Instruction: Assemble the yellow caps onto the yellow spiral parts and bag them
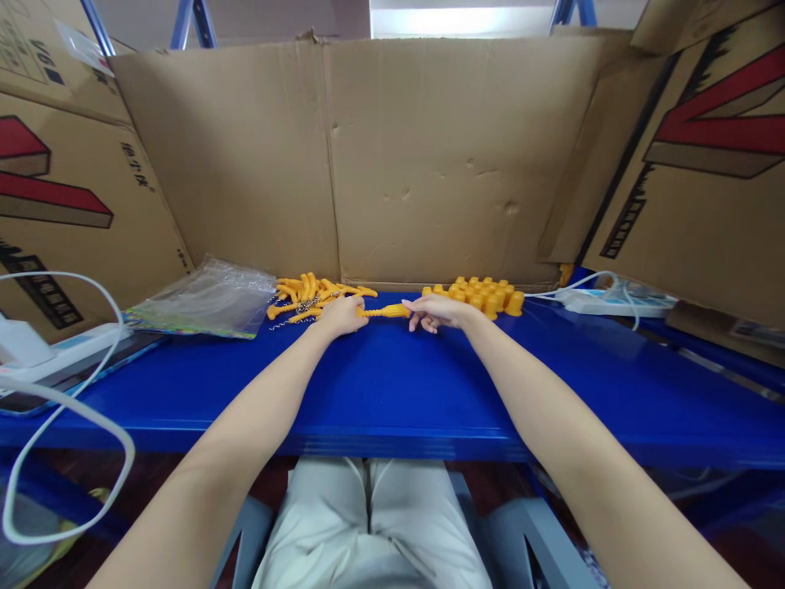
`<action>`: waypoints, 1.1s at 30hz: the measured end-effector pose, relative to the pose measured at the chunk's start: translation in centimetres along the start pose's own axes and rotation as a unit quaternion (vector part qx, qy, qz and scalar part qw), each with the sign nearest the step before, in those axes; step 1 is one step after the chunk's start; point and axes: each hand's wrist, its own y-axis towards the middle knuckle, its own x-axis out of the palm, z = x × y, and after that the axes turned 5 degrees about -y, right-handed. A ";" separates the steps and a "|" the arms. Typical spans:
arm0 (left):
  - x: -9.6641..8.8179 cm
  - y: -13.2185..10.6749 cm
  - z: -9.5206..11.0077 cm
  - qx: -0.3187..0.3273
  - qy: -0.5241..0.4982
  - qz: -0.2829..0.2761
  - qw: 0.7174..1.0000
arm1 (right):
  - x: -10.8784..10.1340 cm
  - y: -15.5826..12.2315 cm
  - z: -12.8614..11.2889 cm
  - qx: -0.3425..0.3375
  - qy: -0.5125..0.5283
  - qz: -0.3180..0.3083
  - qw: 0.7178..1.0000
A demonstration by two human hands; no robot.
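Note:
A yellow plastic piece [392, 311], with a ribbed shaft and a thicker right end, lies level between my two hands just over the blue tabletop. My left hand [344, 316] is closed around its left end, so that end is hidden. On the right, the thumb and forefinger of my right hand [438, 312] pinch the thicker end, while the other fingers curl loosely below. Beside my left hand is a heap of curved yellow plastic parts [307, 288], with metal spirals [288, 324] among them. Several yellow cup-shaped parts [484, 294] stand grouped behind my right hand.
Cardboard panels [429, 164] wall the back and sides of the blue table [392, 384]. A clear plastic bag [212, 298] lies left of the heap. Power strips [619, 303] and white cables [126, 442] occupy the sides. The table's front edge is above my lap.

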 end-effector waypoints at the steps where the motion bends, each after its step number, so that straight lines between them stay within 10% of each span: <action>1: 0.0 0.0 0.0 -0.002 -0.006 -0.003 1.000 | 0.0 0.1 0.0 0.010 -0.004 0.000 1.000; 18: -0.2 0.1 -0.2 0.002 -0.024 -0.018 1.000 | 0.9 0.7 -0.3 -0.008 -0.117 0.088 0.989; 26: 0.3 0.8 -1.0 -0.024 -0.081 -0.036 0.996 | 2.5 1.0 -0.7 -0.238 -0.494 0.223 0.806; 33: 0.4 0.8 -0.8 0.000 -0.107 -0.023 0.994 | 2.7 0.3 -1.4 -0.247 -0.567 0.220 0.755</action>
